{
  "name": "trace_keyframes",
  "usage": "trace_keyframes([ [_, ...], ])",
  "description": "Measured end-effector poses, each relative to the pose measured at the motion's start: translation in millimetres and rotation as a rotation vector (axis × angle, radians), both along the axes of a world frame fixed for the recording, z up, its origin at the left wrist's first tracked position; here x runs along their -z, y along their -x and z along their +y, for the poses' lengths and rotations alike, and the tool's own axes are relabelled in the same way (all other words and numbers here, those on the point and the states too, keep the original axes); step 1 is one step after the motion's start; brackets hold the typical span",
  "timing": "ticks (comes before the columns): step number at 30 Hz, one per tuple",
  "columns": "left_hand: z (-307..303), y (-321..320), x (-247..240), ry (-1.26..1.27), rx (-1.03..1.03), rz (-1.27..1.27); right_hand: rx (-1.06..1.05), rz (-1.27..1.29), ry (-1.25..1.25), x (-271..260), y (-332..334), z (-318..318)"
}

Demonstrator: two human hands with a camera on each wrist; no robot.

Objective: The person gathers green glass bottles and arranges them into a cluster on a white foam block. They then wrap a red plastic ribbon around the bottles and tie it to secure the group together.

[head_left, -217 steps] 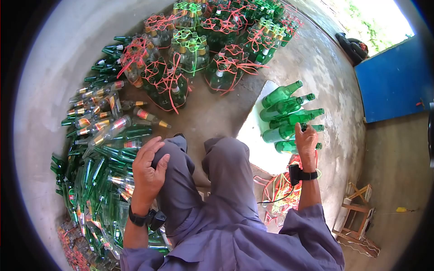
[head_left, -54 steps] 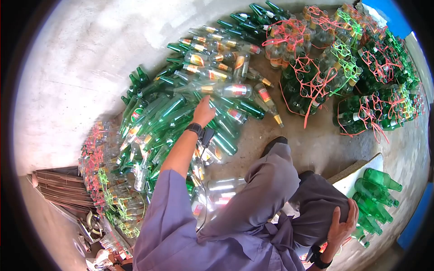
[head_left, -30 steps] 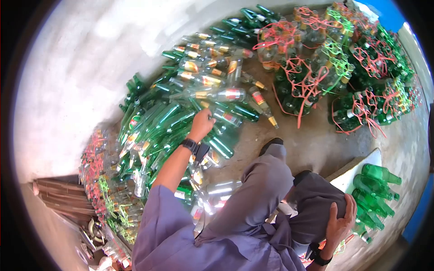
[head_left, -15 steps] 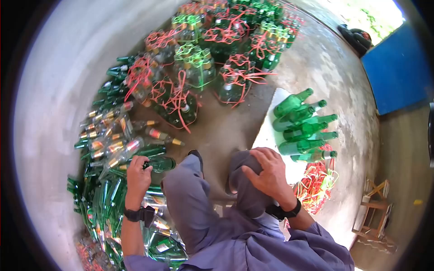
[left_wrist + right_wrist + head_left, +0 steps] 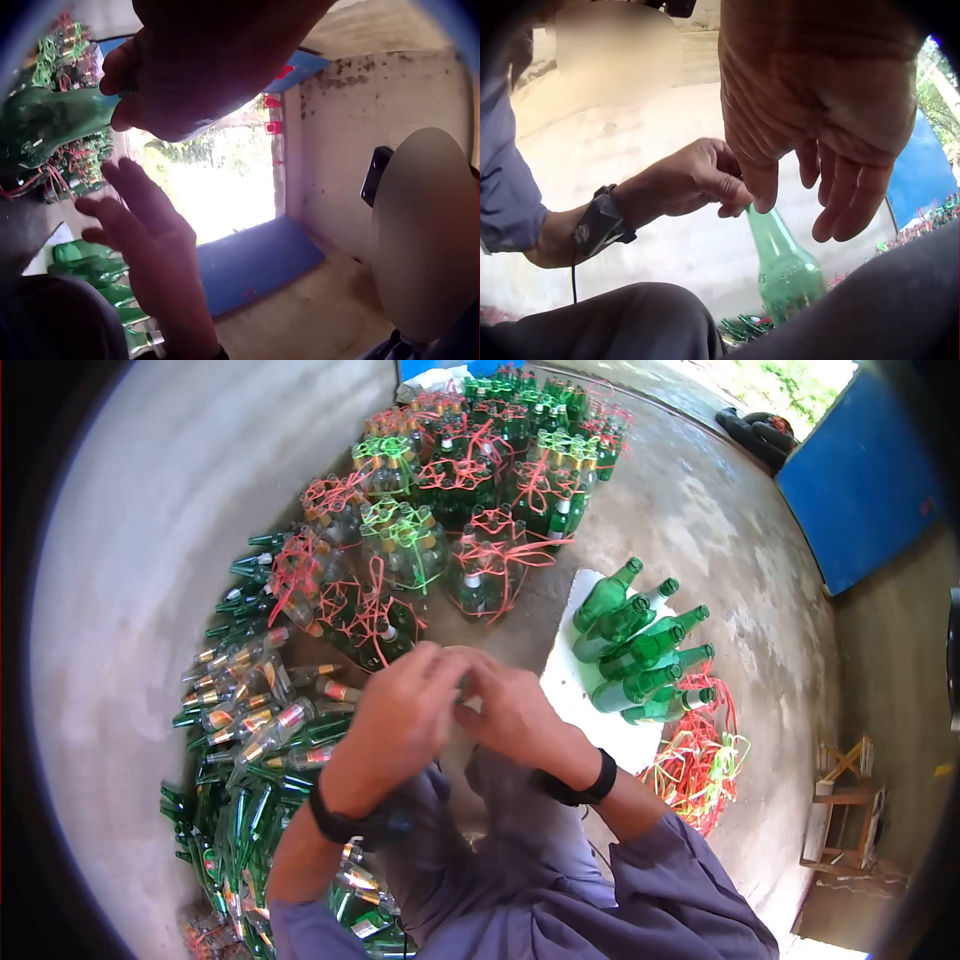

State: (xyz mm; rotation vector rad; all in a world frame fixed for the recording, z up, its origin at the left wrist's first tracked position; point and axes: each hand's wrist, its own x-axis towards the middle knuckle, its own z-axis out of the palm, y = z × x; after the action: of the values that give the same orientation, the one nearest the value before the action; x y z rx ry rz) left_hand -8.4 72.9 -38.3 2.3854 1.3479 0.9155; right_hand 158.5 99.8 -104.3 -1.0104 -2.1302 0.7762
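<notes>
My left hand (image 5: 400, 705) is raised above the lap and holds a green glass bottle (image 5: 784, 270) by the top of its neck, base pointing down. In the head view the hands hide most of this bottle; the left wrist view shows its shoulder and body. Close beside the neck is my right hand (image 5: 520, 710), its fingers loosely extended and apart from the bottle in the right wrist view. Several green bottles (image 5: 640, 650) lie side by side on a white board (image 5: 568, 685) to the right, necks pointing away to the upper right.
Loose green and clear bottles (image 5: 240, 800) are heaped along the left wall. Bundles of upright bottles tied with red and green strips (image 5: 490, 565) stand ahead. A tangle of strips (image 5: 690, 770) lies right of the board, and a wooden stool (image 5: 845, 810) is farther right.
The left hand first reached into the heap, took a green bottle, and has now lifted it over the lap. The right hand went from the bottles on the board to the knee, then up beside the left.
</notes>
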Motion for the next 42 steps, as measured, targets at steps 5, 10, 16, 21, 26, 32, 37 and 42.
trace_keyframes([
  [5, 6.0, -29.7, 15.5, -0.077, 0.06, -0.115, 0.086, -0.065, -0.186, 12.6, -35.0, 13.0],
  [10, -18.8, 1.9, 16.4, 0.003, -0.044, -0.235, 0.461, -0.084, -0.028, 20.4, -81.4, 15.9],
  [16, -60.1, 81.7, 63.6, 0.222, -0.38, -0.4, 0.681, -0.249, 0.018, 29.8, -120.1, 29.3],
  [21, -102.3, 132.9, 117.2, 0.499, -0.691, -0.652, 0.809, -0.27, 0.039, 60.7, -141.8, 44.4],
  [26, -143.6, 157.1, 193.9, 0.636, -0.796, -0.741, 0.89, -0.234, 0.184, 86.7, -145.6, 50.2],
  [32, -186.6, 147.0, 269.3, 0.828, -0.821, -0.776, 0.902, -0.006, 0.241, 82.6, -135.1, 46.8],
  [37, -234.5, 161.1, 355.4, 0.674, -0.665, -0.416, 0.895, 0.06, 0.375, 88.6, -150.6, 42.4],
  [42, -239.2, 144.7, 332.0, 0.883, -0.709, -0.52, 0.852, 0.189, 0.365, 109.0, -171.7, 35.8],
])
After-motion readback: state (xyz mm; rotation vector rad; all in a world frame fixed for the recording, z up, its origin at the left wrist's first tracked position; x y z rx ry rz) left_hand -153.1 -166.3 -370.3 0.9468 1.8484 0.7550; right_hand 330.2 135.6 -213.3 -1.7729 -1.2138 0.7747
